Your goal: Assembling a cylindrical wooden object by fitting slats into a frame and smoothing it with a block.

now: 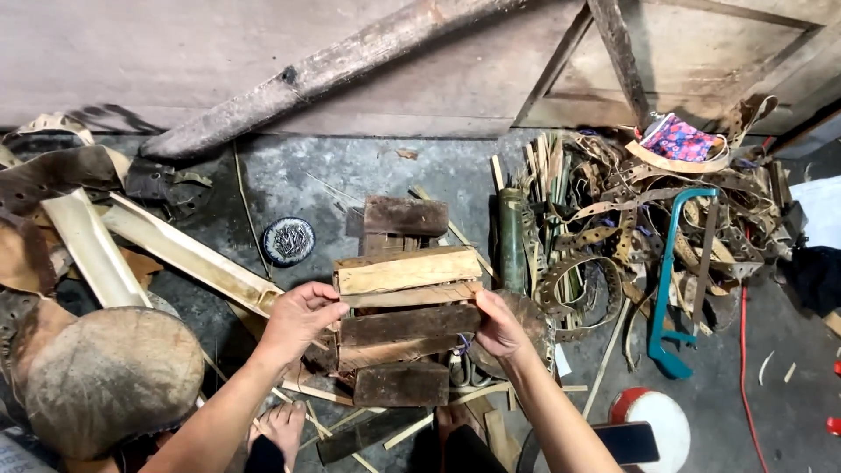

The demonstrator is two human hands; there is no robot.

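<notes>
My left hand [298, 320] and right hand [501, 326] each grip one end of the dark wood slat [407, 324]. I should keep it level, between the slats above and below.

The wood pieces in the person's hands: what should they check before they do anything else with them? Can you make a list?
1. Left hand has hold of the stack of wood pieces: ok, fingers touch its left edge.
2. Right hand has hold too: ok, it presses the right edge.
3. Pieces lined up evenly: not ok, ends stick out unevenly.
4. Small round tin of nails out of the way: ok, it lies apart, to the left.
5. Teal hacksaw away from the hands: ok, it lies off to the right.
6. What lies under the stack: cannot tell, hidden.
</notes>
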